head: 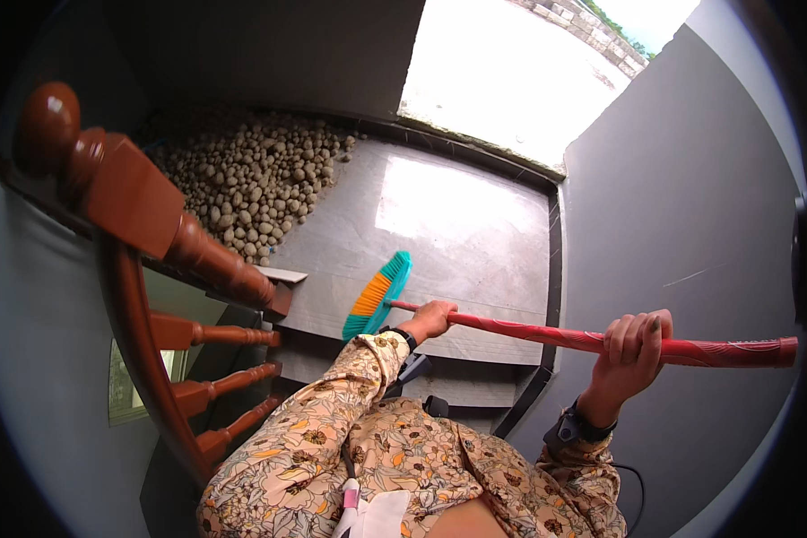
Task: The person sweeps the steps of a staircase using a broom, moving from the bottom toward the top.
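A broom with a red patterned handle (524, 331) lies across my view, its handle running from the centre to the right. My left hand (432, 321) grips the handle low down, close to the broom head. Further up, near the handle's end, my right hand (632, 350) is closed around it. The broom head (376, 296) has teal and orange bristles and is over the grey landing (336, 269) by the stair edge. Whether the bristles touch the floor I cannot tell. Black bands are on both wrists.
A heap of potato-like round tubers (262, 181) lies at the landing's upper left. A reddish wooden newel post (134, 195) and balusters (235, 334) line the left. Steps (471, 382) descend towards me. A grey wall (672, 202) rises at right, beside a bright opening (497, 81).
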{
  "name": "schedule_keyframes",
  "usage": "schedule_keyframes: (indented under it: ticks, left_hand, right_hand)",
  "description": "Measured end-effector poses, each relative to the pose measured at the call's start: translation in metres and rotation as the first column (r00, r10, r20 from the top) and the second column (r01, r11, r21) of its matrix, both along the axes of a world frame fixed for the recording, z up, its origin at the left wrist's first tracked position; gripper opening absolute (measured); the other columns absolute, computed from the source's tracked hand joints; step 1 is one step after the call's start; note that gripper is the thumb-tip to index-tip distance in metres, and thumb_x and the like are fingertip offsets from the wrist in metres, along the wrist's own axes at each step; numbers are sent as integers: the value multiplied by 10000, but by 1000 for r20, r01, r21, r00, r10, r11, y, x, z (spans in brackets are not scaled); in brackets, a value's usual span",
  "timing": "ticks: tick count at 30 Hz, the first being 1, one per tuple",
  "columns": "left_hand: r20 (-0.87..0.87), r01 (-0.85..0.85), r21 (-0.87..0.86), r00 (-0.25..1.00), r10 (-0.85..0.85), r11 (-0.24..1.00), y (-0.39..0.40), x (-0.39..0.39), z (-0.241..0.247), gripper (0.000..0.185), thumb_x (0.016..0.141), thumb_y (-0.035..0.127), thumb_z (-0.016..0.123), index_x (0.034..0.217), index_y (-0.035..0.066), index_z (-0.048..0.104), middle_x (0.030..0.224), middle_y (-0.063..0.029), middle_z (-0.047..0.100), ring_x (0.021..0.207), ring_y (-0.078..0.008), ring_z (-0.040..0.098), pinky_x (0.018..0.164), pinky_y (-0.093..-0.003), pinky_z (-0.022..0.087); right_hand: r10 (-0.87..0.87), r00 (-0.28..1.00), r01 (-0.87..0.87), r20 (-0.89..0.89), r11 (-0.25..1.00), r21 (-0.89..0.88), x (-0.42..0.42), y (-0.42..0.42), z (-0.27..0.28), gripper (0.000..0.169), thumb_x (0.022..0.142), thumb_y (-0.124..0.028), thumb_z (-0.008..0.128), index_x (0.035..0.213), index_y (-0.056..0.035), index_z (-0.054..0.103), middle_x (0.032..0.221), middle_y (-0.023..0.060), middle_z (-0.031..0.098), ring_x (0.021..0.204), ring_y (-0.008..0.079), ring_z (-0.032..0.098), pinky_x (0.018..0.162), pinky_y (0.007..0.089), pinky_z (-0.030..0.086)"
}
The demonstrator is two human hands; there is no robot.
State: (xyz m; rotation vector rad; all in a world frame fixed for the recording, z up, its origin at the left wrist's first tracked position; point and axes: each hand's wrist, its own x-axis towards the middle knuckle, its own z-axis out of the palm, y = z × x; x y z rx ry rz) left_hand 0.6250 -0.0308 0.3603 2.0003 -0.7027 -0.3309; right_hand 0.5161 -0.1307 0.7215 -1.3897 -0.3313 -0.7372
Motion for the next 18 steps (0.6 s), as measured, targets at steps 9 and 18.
schedule_keyframes:
  ticks: [9,18]
  left_hand:
    - [95,96,125,990,-108,988,14,51,137,64,721,166,565,766,120,568,741,-115,602,766,-334,573,667,-442,431]
    - [17,-161,23,987,161,987,41,63,92,140,656,143,649,676,60,537,712,-150,581,728,-349,562,618,-440,434]
  right_hand:
    - [79,959,-53,274,994,-98,17,-12,169,84,884,-81,459,908,-22,403,561,5,386,414,75,361,473,222,435]
    - [-200,978,198,-61,980,-30,76,25,85,42,871,-52,403,847,-23,421,483,-41,290,347,40,239,325,205,296]
